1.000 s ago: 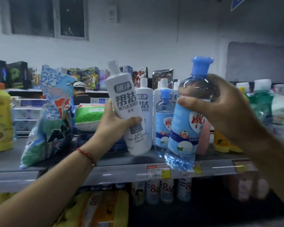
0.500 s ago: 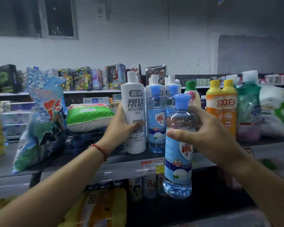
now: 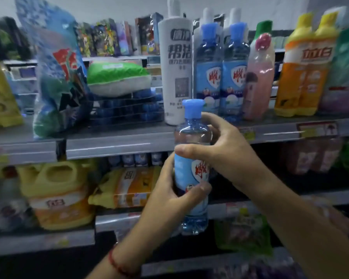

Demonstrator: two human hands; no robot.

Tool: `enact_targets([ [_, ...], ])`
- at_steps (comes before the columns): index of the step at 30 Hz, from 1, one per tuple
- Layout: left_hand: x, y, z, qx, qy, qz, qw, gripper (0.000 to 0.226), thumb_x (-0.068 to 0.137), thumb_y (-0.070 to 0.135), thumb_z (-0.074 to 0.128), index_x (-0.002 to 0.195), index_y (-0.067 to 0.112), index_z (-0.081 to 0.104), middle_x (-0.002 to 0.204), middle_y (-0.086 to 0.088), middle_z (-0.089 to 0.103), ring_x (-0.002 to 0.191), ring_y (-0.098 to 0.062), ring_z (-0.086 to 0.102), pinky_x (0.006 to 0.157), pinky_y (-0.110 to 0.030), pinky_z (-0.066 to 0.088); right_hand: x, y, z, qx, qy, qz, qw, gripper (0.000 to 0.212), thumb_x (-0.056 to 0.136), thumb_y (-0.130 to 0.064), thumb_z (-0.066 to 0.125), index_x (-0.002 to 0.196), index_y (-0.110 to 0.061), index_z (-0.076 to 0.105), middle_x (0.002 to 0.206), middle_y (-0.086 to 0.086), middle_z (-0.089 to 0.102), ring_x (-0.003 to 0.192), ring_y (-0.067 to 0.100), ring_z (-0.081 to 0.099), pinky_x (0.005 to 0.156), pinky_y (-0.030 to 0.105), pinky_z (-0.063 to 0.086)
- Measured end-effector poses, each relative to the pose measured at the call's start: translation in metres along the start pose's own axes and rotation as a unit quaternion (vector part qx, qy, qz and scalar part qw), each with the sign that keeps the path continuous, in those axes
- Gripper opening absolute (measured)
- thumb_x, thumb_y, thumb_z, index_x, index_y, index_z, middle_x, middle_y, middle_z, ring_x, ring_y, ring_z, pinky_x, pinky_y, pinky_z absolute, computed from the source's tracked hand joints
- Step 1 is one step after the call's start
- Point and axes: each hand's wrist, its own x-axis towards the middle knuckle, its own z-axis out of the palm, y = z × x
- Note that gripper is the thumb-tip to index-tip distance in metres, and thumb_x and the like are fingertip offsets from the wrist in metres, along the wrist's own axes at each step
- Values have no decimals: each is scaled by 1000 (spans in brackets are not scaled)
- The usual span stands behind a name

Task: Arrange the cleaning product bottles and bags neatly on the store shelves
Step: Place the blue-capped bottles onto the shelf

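Both hands gripped the upright blue-capped bottle [image 3: 191,178] below the top shelf [image 3: 109,146], left hand [image 3: 169,198] wrapping its lower label, right hand [image 3: 220,150] above.

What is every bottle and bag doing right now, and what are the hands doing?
clear blue bottle: capped, upright, held off the shelf
left hand: grips its lower body
right hand: grips its shoulder
white bottle: capped, standing
blue bag: leaning upright

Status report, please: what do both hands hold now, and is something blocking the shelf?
Both hands, left hand and right hand, grip the blue-capped bottle, upright, below the top shelf. White bottle stands on shelf. Nothing in the way.
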Motion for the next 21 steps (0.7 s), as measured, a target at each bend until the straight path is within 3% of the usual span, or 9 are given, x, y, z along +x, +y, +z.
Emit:
enact_targets([
  [3,-22,-23,7,-14,66,-36,997,47,87,14,78,125,26,53,105,4,72,95,-15,72,75,-25,58,-21,24,28,0,-27,51,998,58,70,-36,90,119,-44,58,112,-21,71,105,-2,67,86,19,55],
  [5,-39,-37,9,-42,85,-74,993,46,88,7,75,126,23,54,105,3,73,95,-14,72,74,-23,57,-38,47,43,14,-43,95,994,66,69,-53,86,127,-47,55,128,-18,65,120,3,62,98,33,53],
  [6,-47,-45,9,-64,98,-95,989,48,86,11,77,127,23,55,107,0,74,99,-15,72,77,-25,58,-50,59,49,43,-42,120,991,70,68,-58,83,131,-48,54,132,-15,64,123,5,60,100,37,52],
  [8,-65,-63,8,-128,127,-143,973,56,75,25,79,127,18,59,115,-9,73,105,-24,72,85,-35,60,-79,85,60,105,-38,182,977,74,69,-56,78,137,-42,52,133,-10,64,121,2,61,100,32,53],
  [10,-79,-77,5,-214,160,-200,943,61,72,27,78,126,7,59,116,-21,72,103,-34,71,88,-45,58,-116,106,69,162,-70,263,949,80,68,-53,77,141,-32,51,132,-5,66,120,6,63,104,33,51],
  [12,-89,-83,2,-267,191,-262,908,62,72,28,80,123,-2,60,105,-23,73,89,-32,72,80,-43,59,-153,117,79,221,-138,341,903,77,68,-46,79,138,-26,53,125,-4,72,117,13,67,98,33,55],
  [14,-94,-88,-4,-290,215,-302,882,62,70,46,75,111,0,67,93,-16,73,79,-24,72,77,-39,59,-178,121,88,232,-172,372,882,66,65,-38,82,126,-23,61,114,-6,76,106,10,71,84,23,56],
  [18,-99,-104,-17,-335,269,-296,853,65,79,63,61,112,8,68,103,-18,67,88,-28,68,93,-46,54,-197,117,99,20,-148,343,927,43,71,-34,88,107,-36,64,100,-21,75,91,-3,69,73,12,50],
  [21,-105,-117,-23,-402,314,-323,797,60,86,66,59,101,9,69,100,-17,66,91,-31,67,95,-47,53,-202,110,103,-211,-131,290,924,53,70,-55,80,116,-47,52,103,-20,66,92,-2,61,78,21,49],
])
